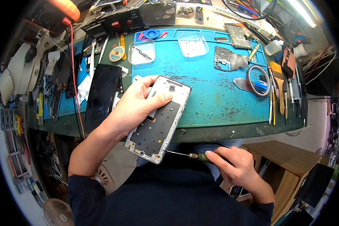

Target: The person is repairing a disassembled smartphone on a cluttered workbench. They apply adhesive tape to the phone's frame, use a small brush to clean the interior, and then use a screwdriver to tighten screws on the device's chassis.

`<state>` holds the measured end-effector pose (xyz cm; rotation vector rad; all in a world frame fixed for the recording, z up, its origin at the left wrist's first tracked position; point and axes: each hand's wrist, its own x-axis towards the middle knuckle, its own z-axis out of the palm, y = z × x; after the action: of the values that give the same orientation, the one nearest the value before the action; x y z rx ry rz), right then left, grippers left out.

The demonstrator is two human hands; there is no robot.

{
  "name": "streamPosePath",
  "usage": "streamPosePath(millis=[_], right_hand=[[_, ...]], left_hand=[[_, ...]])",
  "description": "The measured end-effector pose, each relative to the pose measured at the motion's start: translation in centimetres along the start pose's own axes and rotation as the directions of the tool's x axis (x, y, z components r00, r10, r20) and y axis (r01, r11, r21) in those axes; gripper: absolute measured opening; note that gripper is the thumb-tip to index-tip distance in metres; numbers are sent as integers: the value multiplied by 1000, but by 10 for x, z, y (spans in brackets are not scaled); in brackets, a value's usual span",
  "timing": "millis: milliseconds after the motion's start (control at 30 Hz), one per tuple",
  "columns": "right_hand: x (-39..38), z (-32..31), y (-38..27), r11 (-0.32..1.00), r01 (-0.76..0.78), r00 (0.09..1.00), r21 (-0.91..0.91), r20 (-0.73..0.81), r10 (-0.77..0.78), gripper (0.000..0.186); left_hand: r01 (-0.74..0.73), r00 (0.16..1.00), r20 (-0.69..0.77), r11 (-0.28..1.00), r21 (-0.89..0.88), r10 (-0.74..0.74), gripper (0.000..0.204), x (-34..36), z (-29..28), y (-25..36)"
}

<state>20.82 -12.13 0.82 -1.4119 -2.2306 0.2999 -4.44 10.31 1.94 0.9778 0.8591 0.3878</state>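
My left hand [133,103] grips an opened phone frame [162,130], with the thumb across its upper part and the fingers behind it. Silver edges surround a dark inner panel, and the frame hangs tilted over my lap in front of the table edge. In my right hand [235,165] is a slim screwdriver [194,155] with a dark green handle. Its thin shaft points left, and the tip meets the frame's lower right edge; whether it touches a screw is too small to tell.
A blue work mat [211,98] covers much of the table. On it are clear plastic trays [193,44], a metal shield plate [224,58] and a tape roll [258,92]. A black phone [101,94] lies left; a brush [277,77] and tools lie right.
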Motion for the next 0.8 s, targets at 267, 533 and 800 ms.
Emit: streamPosePath(millis=[267,533,800], right_hand=[[0,-3,-4,999,34,998,22,51,-35,60],[-1,1,-1,1000,16,1000,4,-4,-16,61],[2,5,0,999,-52,998,-5,-38,52,64]], left_hand=[[-22,1000,10,999,-31,23,56,2,-1,-1],[-57,998,7,998,-2,57,46,0,1,-1],[-30,1000,-3,999,-39,30,59,1,0,-3]])
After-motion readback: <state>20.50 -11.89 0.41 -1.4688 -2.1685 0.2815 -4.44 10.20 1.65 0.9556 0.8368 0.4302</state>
